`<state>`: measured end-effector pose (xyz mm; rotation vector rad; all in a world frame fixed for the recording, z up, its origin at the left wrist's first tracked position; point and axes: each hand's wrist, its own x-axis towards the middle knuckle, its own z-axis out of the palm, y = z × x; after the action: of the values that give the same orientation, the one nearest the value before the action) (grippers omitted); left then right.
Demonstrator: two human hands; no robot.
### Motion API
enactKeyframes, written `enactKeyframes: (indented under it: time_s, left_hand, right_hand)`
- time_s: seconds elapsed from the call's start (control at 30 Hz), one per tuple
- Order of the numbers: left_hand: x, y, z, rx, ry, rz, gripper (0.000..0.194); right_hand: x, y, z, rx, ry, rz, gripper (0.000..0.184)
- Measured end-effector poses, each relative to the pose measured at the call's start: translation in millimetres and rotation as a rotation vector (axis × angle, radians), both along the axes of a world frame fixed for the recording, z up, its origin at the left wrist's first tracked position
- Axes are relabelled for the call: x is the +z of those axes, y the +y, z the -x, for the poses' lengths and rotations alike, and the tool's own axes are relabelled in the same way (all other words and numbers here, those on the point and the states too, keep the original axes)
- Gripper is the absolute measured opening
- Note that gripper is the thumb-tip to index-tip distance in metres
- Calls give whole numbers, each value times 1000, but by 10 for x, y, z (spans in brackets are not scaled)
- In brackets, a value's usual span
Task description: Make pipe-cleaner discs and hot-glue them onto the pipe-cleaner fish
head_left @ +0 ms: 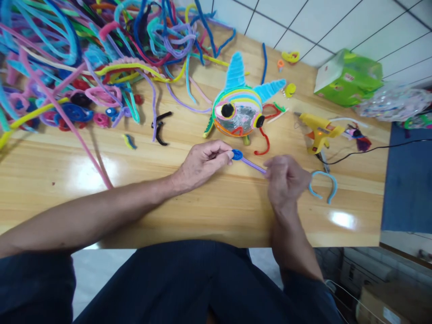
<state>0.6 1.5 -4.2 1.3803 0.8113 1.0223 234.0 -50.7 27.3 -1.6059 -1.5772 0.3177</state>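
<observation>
Between the thumb and fingers of my left hand (205, 163) is a small blue coil of pipe cleaner (237, 155). A purple pipe cleaner (253, 165) runs from the coil to my right hand (285, 180), whose fingers are closed on its far end and slightly blurred. Just beyond my hands stands a pipe-cleaner figure (238, 118) with a round silvery front, black-centred eyes and two light-blue ears. A red curled pipe cleaner (265, 143) lies at its right side. Near my right wrist is a light-blue open loop (332, 182).
A large heap of coloured pipe cleaners (111, 58) covers the back left of the wooden table (189, 216). At right lie a yellow glue gun (319, 130) with a black cord, a green tissue pack (351, 76) and clear plastic wrapping (394, 103). Black pieces (160, 128) lie left.
</observation>
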Motion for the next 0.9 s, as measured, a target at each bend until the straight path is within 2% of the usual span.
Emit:
enactKeyframes:
  time_s: [0.1, 0.17, 0.3, 0.4, 0.63, 0.77, 0.9]
  left_hand:
    - [-25, -8, -4, -9, 15, -26, 20]
    - [-28, -21, -6, -22, 41, -77, 19]
    - [-10, -53, -12, -40, 118, -204, 15]
    - [-12, -67, -19, -34, 154, -284, 15]
    - [-32, -65, -15, -58, 171, -370, 16]
    - [-27, -57, -5, -85, 173, -391, 15]
    - [-29, -55, 0, -96, 194, -381, 17]
  right_hand:
    - [14, 42, -33, -148, 10, -290, 36]
    - [-38, 67, -11, -92, 17, -407, 26]
    - [-191, 72, 86, 140, -49, -319, 3]
    - [-239, 56, 155, 230, -63, -275, 13]
    - [-210, 54, 228, 343, -107, -234, 28]
    - [-216, 50, 217, 394, -131, -162, 33]
    - [-211, 46, 207, 412, -112, -176, 32]
